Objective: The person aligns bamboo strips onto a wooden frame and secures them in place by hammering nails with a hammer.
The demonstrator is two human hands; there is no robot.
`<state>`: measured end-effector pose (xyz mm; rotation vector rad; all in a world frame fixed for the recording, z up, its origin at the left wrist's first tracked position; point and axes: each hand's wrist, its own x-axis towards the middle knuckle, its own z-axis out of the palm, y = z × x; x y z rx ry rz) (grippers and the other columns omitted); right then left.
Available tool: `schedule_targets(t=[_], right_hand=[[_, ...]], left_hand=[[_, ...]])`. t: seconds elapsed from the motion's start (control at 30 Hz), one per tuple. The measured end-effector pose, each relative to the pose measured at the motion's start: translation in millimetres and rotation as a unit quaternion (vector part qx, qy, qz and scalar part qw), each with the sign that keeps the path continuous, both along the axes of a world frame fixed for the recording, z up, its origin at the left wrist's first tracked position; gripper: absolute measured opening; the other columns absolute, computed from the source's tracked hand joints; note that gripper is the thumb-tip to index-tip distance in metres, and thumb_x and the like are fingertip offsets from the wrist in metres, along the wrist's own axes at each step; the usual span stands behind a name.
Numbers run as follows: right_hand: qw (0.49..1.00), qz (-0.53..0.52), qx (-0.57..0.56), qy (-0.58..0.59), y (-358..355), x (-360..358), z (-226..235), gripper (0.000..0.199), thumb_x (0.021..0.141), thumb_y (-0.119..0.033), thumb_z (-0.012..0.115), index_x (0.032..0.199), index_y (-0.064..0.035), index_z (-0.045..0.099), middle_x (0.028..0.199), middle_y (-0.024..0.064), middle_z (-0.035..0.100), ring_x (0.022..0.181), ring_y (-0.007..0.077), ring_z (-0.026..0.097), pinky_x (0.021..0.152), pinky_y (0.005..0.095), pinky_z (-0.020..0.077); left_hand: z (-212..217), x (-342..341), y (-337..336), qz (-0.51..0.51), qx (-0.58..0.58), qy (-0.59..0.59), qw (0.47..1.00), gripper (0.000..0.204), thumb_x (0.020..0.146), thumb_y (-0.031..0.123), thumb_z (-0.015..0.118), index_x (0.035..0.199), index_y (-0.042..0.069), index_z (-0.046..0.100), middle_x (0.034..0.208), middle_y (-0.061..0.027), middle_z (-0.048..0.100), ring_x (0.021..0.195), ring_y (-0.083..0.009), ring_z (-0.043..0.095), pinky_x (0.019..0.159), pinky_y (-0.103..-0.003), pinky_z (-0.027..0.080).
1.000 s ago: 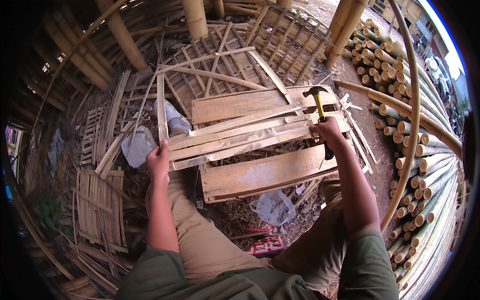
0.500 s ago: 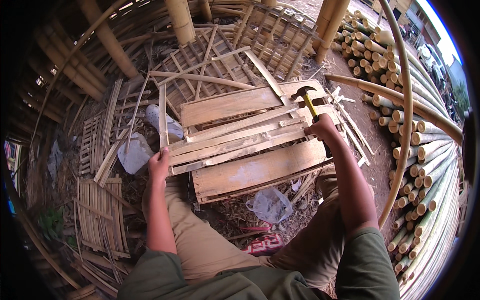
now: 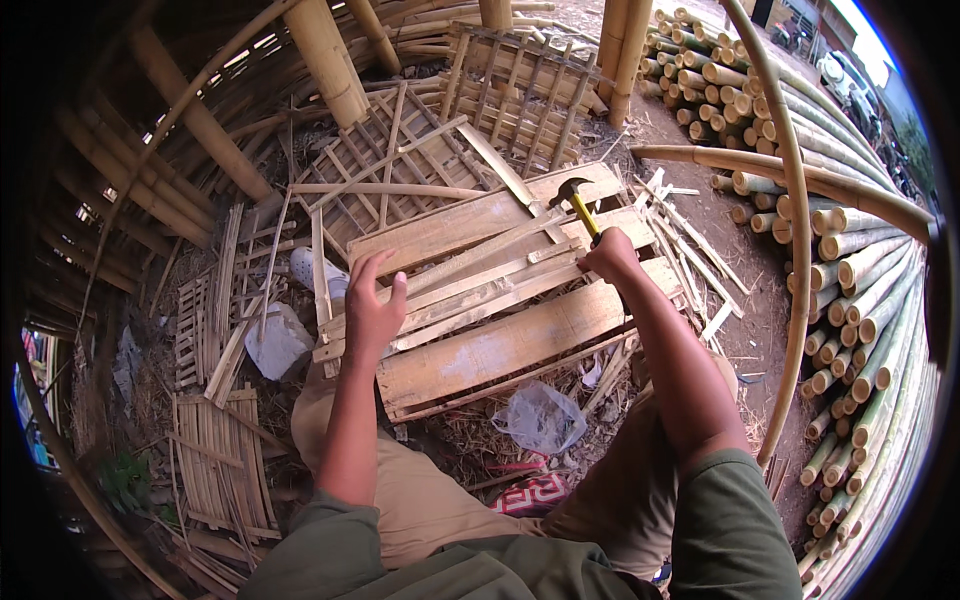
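Observation:
My right hand (image 3: 610, 260) is closed around the yellow handle of a claw hammer (image 3: 580, 207), whose dark head points up and away from me. Beneath that hand, several pale bamboo strips (image 3: 480, 296) lie across a low bench of wide planks (image 3: 520, 338). My left hand (image 3: 374, 308) hovers over the left part of the strips, its fingers and thumb apart and nothing in it. A crosswise strip (image 3: 319, 262) meets the long strips at their left ends, and another (image 3: 500, 165) slants over the far plank.
Slatted bamboo panels (image 3: 520, 95) lean beyond the bench. Stacked bamboo poles (image 3: 840, 290) fill the right side, with a curved pole (image 3: 797, 250) in front. A clear plastic bag (image 3: 540, 415) lies between my legs. On the left are a whitish sack (image 3: 280, 342) and a slatted panel (image 3: 222, 460).
My left hand has let go of the strips' left end, opened and moved right over them. The right hand still grips the hammer; the whole view has shifted a little.

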<state>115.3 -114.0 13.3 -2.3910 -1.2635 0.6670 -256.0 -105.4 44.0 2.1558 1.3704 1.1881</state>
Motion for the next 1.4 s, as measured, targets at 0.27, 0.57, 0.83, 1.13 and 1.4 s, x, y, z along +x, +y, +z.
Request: schedule_targets(t=[0.27,0.57,0.83,1.13,1.4], right_hand=[[0.999,0.005,0.028,0.022,-2,-12,-1,0.036,0.063,-0.018,0.084,0.087,0.0058,0.070,0.092,0.0247,0.070,0.088,0.0342,0.070,0.078,0.0397,0.0557],[1.000,-0.001,0.015,0.004,-2,-3,-10,0.039,0.063,-0.021,0.087,0.088,0.0041,0.068,0.092,0.0215,0.070,0.087,0.0311,0.070,0.076,0.0386,0.0550],[0.999,0.002,0.027,0.030,-6,-10,-4,0.025,0.071,-0.008,0.072,0.090,0.0084,0.069,0.098,0.0290,0.067,0.095,0.0386,0.068,0.082,0.0418,0.0544],[0.991,-0.020,0.130,-0.013,-18,-22,14,0.045,0.087,-0.035,0.067,0.078,0.0097,0.065,0.082,0.0316,0.065,0.080,0.0443,0.066,0.073,0.0486,0.0513],[0.994,0.030,0.103,-0.011,-53,-19,34,0.055,0.098,-0.037,0.051,0.074,0.0112,0.062,0.073,0.0347,0.060,0.075,0.0498,0.061,0.070,0.0525,0.0470]], left_hand=[[-56,147,34,-0.061,-0.068,0.205,0.974,0.043,0.097,0.028,0.049,0.137,0.012,0.053,0.142,-0.0130,0.050,0.136,-0.0299,0.041,0.116,-0.051,0.024],[-73,161,23,-0.064,-0.022,0.164,0.984,0.040,0.094,0.025,0.050,0.132,0.015,0.059,0.141,-0.0078,0.053,0.137,-0.0261,0.042,0.117,-0.052,0.018],[-69,163,20,-0.073,0.028,0.151,0.985,0.027,0.091,0.018,0.054,0.111,0.008,0.069,0.110,-0.0104,0.063,0.106,-0.0302,0.056,0.096,-0.043,0.043],[-78,170,7,-0.050,0.064,0.163,0.983,0.036,0.090,0.017,0.050,0.120,0.002,0.061,0.112,-0.0128,0.060,0.106,-0.0306,0.056,0.100,-0.042,0.041],[-77,171,4,-0.033,0.041,0.190,0.980,0.040,0.089,0.019,0.049,0.124,0.002,0.059,0.119,-0.0133,0.060,0.113,-0.0290,0.055,0.105,-0.042,0.039]])
